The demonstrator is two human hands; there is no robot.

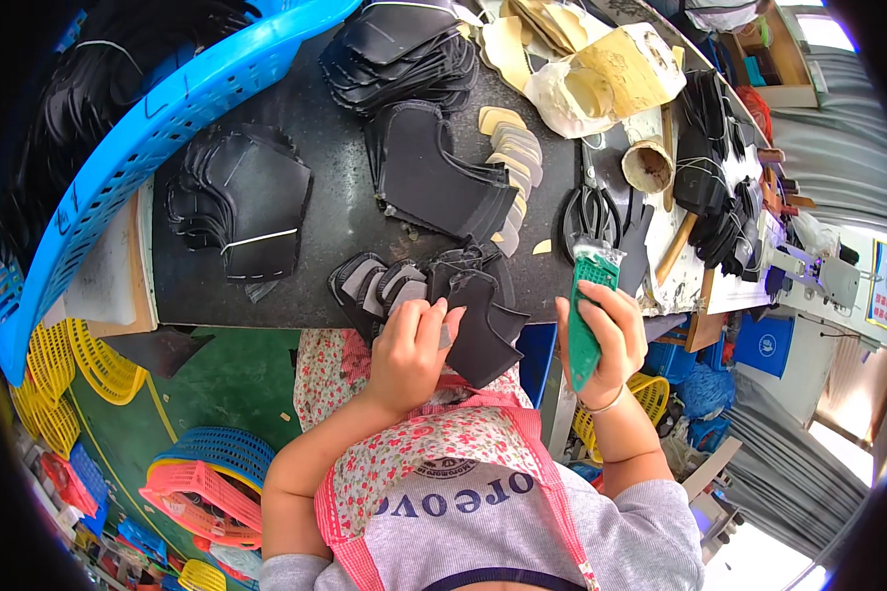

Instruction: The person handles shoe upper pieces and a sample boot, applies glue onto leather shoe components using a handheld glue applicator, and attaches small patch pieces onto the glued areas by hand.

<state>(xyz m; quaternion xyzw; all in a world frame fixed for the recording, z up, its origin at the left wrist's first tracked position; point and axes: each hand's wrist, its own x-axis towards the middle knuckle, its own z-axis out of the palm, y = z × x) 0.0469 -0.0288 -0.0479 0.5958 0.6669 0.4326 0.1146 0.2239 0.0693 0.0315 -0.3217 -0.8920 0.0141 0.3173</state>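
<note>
My left hand [411, 353] is closed at the table's near edge, fingers pinching a black cut piece [485, 340] that looks like a shoe upper part. A small grey band or scrap shows at its fingertips. Beside it lies a fanned stack of black and grey curved pieces [370, 291]. My right hand [609, 340] is wrapped round a green plastic tool [585, 345], long and textured, with a whitish translucent far end; its exact kind I cannot make out. Just beyond that end are black-handled scissors [593, 207].
A blue basket [158, 128] full of black pieces stands at the left. Stacks of black pieces [439, 177] and a row of beige pieces [511, 163] lie on the dark table [335, 182]. A glue-crusted container [601, 89] and small cup [648, 165] stand at the far right.
</note>
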